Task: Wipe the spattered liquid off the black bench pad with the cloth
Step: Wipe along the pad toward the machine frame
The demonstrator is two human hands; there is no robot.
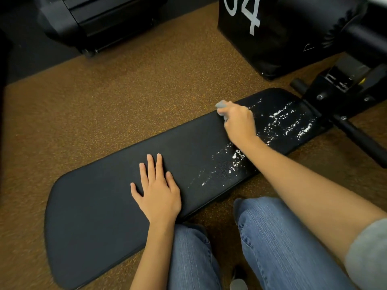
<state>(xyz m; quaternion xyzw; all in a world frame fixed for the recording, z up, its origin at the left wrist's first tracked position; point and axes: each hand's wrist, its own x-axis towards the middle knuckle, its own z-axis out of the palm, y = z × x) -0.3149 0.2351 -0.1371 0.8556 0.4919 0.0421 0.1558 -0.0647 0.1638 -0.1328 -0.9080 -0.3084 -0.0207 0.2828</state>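
Note:
A long black bench pad [100, 210] lies diagonally across the floor in front of me. White shiny spatter [287, 120] covers its far right end, and a second patch of spatter [226, 166] sits near its front edge. My right hand [238, 122] is closed around a small grey cloth [221, 105], pressing it on the pad's far edge just left of the spatter. My left hand [157, 189] rests flat on the pad's middle with fingers spread, holding nothing.
Brown speckled floor [104, 101] surrounds the pad. A black box with white numerals [251, 34] stands behind the pad's right end. The bench's black metal frame [345, 97] extends at the right. Black equipment [100, 19] stands at the back left. My jeans-clad knees [272, 237] are close below.

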